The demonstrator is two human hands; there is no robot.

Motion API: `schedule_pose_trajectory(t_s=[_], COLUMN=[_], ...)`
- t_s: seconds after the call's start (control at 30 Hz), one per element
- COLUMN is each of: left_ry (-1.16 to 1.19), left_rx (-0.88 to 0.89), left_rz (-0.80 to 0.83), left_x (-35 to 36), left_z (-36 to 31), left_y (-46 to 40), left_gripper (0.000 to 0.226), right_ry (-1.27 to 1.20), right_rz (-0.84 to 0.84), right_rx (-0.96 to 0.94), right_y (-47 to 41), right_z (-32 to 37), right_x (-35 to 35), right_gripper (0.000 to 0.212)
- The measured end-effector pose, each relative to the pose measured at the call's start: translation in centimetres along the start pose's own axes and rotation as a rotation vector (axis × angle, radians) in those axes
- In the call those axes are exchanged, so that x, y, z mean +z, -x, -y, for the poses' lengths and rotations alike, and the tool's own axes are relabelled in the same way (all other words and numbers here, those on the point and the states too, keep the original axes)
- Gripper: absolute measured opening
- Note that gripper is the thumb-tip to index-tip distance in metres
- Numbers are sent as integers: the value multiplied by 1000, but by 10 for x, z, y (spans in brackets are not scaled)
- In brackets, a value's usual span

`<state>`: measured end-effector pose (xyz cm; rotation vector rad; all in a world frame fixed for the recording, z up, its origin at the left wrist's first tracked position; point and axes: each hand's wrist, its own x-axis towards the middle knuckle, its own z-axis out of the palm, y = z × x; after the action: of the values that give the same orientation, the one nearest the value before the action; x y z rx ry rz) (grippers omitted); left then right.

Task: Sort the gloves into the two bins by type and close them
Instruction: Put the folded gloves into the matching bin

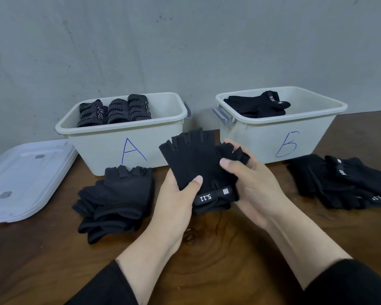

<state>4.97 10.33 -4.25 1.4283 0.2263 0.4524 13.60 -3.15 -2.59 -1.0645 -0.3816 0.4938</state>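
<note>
Both hands hold a black fingerless glove [198,159] with a "5.11" wrist strap above the table's middle. My left hand [176,199] grips its wrist end with the thumb on top. My right hand [251,181] grips its right side, fingers curled round the thumb part. Bin A [123,139], open, holds three rolled patterned gloves [114,111]. Bin B [279,139], open, holds black 5.11 gloves [257,104]. A pile of plain black gloves [117,201] lies in front of bin A. Another pile of black 5.11 gloves [343,181] lies right of bin B.
Two translucent white lids [24,179] are stacked flat on the table to the left of bin A. The bins stand against a grey wall [185,40]. The wooden table [207,249] shows bare wood in front of my arms.
</note>
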Motion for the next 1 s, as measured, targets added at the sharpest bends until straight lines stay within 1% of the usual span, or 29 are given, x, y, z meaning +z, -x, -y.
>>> schedule_pose_trajectory(t_s=[0.1,0.17,0.27,0.3,0.33,0.4,0.5,0.6,0.67,0.73,0.8,0.83,0.93,1.0], left_ry=[-33,-61,-109,-124,-137,-139,-118,-139,-131,-134,-148,-153,-120,-61], left_rx=[-3,-9,-20,-22,-23,-21,-22,-32,-25,-4,26,38,72,92], left_rz=[44,81,150,176,198,220,254,307,301,279,266,252,178,115], left_x=[-2,-5,-8,-9,-10,-10,-10,-8,-6,-4,0,2,9,13], left_z=[2,3,0,0,0,-1,-2,-3,-3,-3,-3,-2,1,1], left_y=[-5,-7,-7,-6,-6,-6,-5,-4,-5,-8,-12,-15,-25,-30], left_gripper=[43,48,53,54,53,51,55,62,63,62,61,61,57,51], right_ry=[0,72,119,132,153,174,136,78,98,179,317,405,646,677], right_rz=[-61,-83,-66,-54,-49,-74,-152,-171,-136,-75,-53,-70,-154,-184], right_rx=[26,38,107,125,132,116,27,-4,56,167,250,255,149,56], right_y=[1,1,0,0,0,1,2,4,9,16,20,20,17,15], right_z=[3,5,10,12,14,16,24,36,44,54,67,73,91,107], right_x=[-2,-3,-10,-13,-14,-13,-10,-14,-16,-15,-13,-11,-8,-5], right_gripper=[41,44,58,56,50,40,39,40,34,28,26,23,18,18])
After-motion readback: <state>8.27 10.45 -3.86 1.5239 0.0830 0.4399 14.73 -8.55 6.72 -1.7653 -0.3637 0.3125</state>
